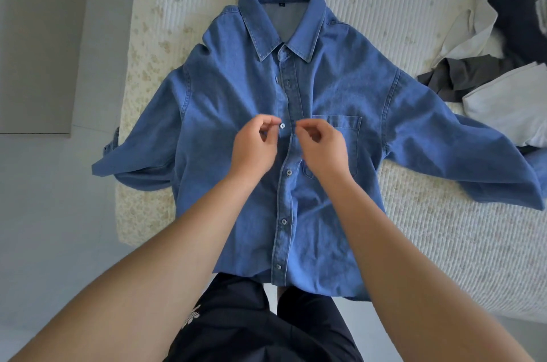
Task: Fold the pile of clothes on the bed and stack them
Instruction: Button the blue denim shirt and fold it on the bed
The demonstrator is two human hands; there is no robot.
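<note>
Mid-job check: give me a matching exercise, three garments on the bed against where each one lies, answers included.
Things:
1. blue denim button-up shirt
2. dark grey crumpled garment
3. navy dark garment

Places:
A. far right top corner of the bed
B. spread flat, front up, mid-bed, under both hands
C. right of the shirt, between the white clothes

Pairs: 1-B, 2-C, 3-A. The left hand and the right hand pinch the shirt's placket.
</note>
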